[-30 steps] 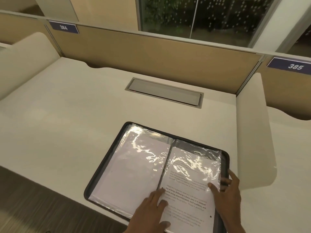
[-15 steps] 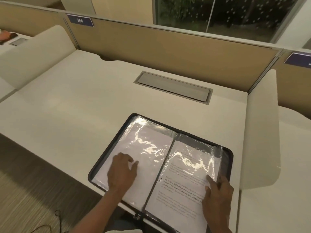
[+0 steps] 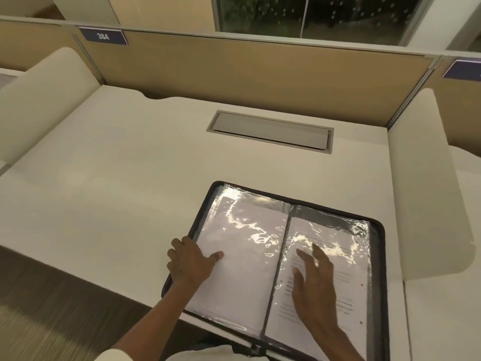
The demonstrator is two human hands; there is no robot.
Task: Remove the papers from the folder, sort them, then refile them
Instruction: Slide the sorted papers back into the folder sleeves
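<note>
Folder [image 3: 380, 259] open at desk's [image 3: 125, 178] near edge.
Left hand [image 3: 191, 261] and right hand [image 3: 315, 281] press its sleeved papers [image 3: 244, 277], fingers spread; sign [image 3: 103, 36] reads "384".

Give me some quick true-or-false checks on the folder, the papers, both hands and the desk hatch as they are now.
1. The folder lies open on the desk. True.
2. The right hand lies with straight fingers on the right-hand page. True.
3. The papers are stacked on the desk beside the folder. False: they sit inside the plastic sleeves, not yet removed.
4. The cable hatch stands open. False: its lid is shut.
5. The left hand is at the folder's left edge, thumb on the left sleeve. True.
</note>
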